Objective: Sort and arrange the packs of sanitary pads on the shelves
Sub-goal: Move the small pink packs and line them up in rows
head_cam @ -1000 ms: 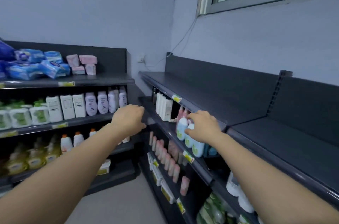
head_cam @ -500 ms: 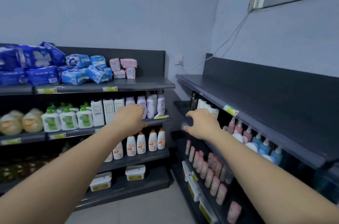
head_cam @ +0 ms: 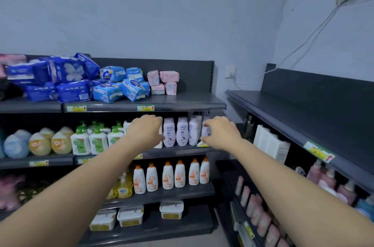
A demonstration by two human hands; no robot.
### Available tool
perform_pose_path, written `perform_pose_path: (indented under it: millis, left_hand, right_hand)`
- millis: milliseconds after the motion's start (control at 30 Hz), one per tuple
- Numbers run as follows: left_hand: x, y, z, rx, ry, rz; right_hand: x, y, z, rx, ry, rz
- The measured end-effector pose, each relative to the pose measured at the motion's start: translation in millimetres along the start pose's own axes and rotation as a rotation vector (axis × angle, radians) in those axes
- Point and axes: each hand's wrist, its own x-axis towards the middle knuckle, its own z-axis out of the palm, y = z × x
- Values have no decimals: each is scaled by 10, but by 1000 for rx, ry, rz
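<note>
1. I see dark blue packs (head_cam: 60, 76) heaped at the left of the top shelf (head_cam: 192, 103). Light blue packs (head_cam: 121, 86) lie beside them, and pink packs (head_cam: 165, 82) are stacked further right.
2. The left hand (head_cam: 144, 131) hovers below that shelf, fingers loosely curled, grasping nothing.
3. Lavender bottles (head_cam: 182, 131) stand on the second shelf between the hands.
4. The right hand (head_cam: 220, 133) is loosely curled and empty, in front of the rightmost bottle.

Upright lilac lotion bottles (head_cam: 182, 131) in a row just right of green-labelled pump bottles (head_cam: 81, 143), orange-capped white bottles (head_cam: 168, 176) lined up below, white lidded tubs (head_cam: 171, 209) lower still, wall socket (head_cam: 230, 71) with white cable (head_cam: 307, 37) in the corner.
</note>
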Motion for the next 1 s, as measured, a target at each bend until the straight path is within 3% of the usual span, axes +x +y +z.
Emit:
perform_pose_path:
  millis: [433,1000]
  left_hand:
    - [1759,-398,312,41,58,-103]
    - [3831,-1268,961,61,105,-132]
  right_hand:
    - [2104,175,312,9,40,-132]
    - [4391,54,989,27,28,-123]
